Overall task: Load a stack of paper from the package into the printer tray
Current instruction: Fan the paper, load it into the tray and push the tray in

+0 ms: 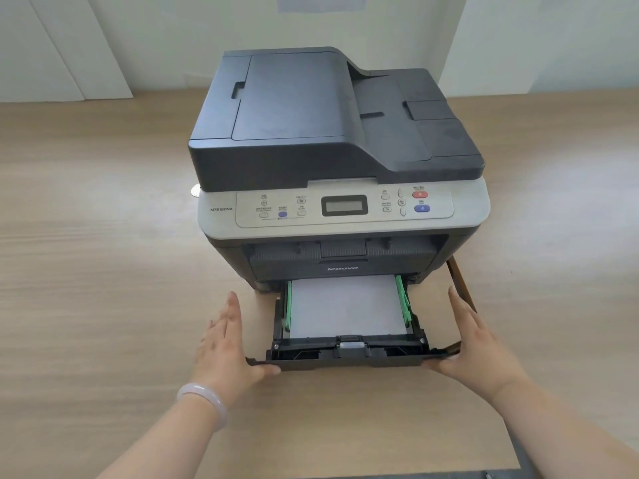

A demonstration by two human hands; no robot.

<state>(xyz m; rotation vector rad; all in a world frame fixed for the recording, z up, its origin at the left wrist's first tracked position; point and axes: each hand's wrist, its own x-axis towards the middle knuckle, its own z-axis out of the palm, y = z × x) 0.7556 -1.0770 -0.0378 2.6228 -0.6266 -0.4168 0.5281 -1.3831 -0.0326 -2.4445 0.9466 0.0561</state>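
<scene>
Head view, one item per line.

Printer [337, 160]: dark grey body with a light grey control panel, standing on a pale wooden table [86, 236], front facing the person.

Paper tray [345, 354]: black, pulled partway out of the printer's base, its front edge nearest the person and its back end inside the machine.

Paper [345, 305]: a white stack lying flat in the tray, sitting between the two green side guides [404, 299]. How thick the stack is cannot be told from above.

Package: not in sight anywhere in this view.

Left hand [224, 344]: fingers straight and close together, palm turned inward just beside the tray's left side, thumb touching the front left corner. It grips nothing. A pale bangle [204, 399] sits on the wrist.

Right hand [477, 340]: the mirror of it, fingers straight and together alongside the right side, thumb at the front right corner, nothing clasped.

Step in hand, by judgement: the paper looks already loaded, and the hands are placed to slide the tray back in.

Next move, by judgement: an even push from both corners, kept straight so the tray runs in square and does not jam, until the front sits flush with the printer.
</scene>
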